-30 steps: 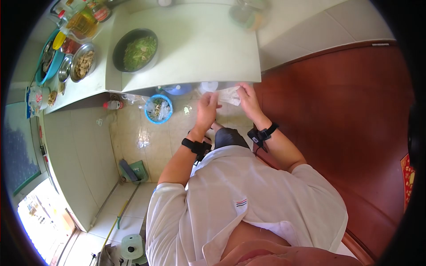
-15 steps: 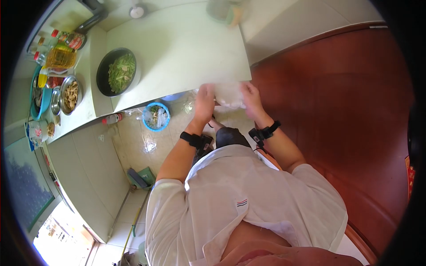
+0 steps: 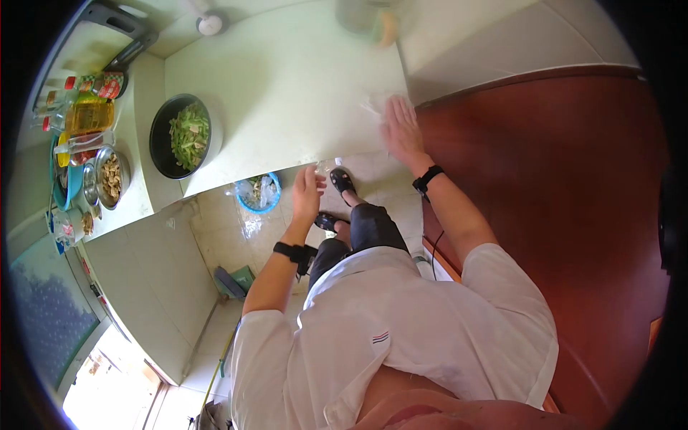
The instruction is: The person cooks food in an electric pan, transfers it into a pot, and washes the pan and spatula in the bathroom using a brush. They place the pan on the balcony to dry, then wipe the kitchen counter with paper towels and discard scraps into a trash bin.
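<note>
My right hand [image 3: 403, 130] lies flat at the right corner of the pale tabletop [image 3: 301, 79], its fingers stretched out. Thin white crumpled material [image 3: 372, 107], tissue or plastic, shows beside and partly under those fingers; the rest of it is hidden. In front of the table's near edge, my left hand [image 3: 307, 192] hangs in the air with fingers apart and nothing visible in it. A dark pot [image 3: 159, 136] of green sliced vegetables [image 3: 190, 136] stands at the table's left end.
Left of the table, a counter carries oil and sauce bottles [image 3: 92, 117] and a metal bowl of brown pieces [image 3: 110, 178]. A blue-rimmed waste basket [image 3: 259, 208] stands on the floor below. A blurred container [image 3: 362, 18] is at the far edge. A reddish-brown door [image 3: 537, 179] lies right.
Both hands held the white material between them; now they are apart. My right hand has moved forward onto the table corner with it, and my left has let go and dropped back left.
</note>
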{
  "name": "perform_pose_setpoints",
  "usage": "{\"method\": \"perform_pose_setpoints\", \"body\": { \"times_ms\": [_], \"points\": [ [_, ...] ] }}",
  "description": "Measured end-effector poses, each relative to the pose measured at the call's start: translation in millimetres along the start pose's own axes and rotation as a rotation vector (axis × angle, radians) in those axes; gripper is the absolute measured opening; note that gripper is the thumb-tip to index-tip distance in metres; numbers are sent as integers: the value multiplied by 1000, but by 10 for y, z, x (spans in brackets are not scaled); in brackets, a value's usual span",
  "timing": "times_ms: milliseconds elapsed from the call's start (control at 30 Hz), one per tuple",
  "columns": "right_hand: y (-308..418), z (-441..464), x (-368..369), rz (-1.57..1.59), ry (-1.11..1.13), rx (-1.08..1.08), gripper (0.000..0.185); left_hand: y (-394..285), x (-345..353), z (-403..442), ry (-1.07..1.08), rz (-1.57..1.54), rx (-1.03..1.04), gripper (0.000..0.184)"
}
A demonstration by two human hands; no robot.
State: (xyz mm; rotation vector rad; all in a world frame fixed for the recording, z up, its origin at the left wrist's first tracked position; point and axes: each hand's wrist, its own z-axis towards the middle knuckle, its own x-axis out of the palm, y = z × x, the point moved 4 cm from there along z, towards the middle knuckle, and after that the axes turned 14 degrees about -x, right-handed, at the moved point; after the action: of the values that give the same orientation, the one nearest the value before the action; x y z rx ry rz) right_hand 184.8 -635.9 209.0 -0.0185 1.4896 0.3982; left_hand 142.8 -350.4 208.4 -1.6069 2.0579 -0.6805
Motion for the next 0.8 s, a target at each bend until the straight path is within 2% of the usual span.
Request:
{"method": "perform_pose_setpoints", "body": {
  "times_ms": [33, 100, 267, 367, 433, 500, 567, 633, 733, 800],
  "points": [
    [75, 56, 60, 6, 8, -5, 64, 120, -83, -33, -31, -81, -27, 51],
    [241, 243, 200, -39, -34, 139, 69, 303, -220, -71, -71, -175, -54, 54],
    [1029, 671, 370, 22, -13, 170, 73, 770, -596, -112, -236, -471, -195, 67],
    [1419, 891, 558, 54, -32, 117, 73, 1144, -943, -62, -337, -482, -265, 69],
    [1696, 1028, 589, 93, -54, 5, 70, 1530, -1281, 30, -391, -459, -275, 69],
    [1644, 1034, 642, 60, -49, -44, 64, 1936, -1676, 164, -460, -324, -350, 68],
    [1475, 945, 583, -88, 42, -156, 60, 2425, -2092, 343, -535, -344, -375, 64],
    [1285, 877, 543, -94, 36, -175, 60, 3122, -2538, 744, -598, -205, -518, 60],
    [1194, 896, 624, -191, 29, -269, 58, 4381, -2973, 1756, -700, -77, -499, 65],
    [1287, 962, 623, -189, 16, -264, 54, 4876, -3117, 2188, -744, -27, -518, 69]
  ]
}}
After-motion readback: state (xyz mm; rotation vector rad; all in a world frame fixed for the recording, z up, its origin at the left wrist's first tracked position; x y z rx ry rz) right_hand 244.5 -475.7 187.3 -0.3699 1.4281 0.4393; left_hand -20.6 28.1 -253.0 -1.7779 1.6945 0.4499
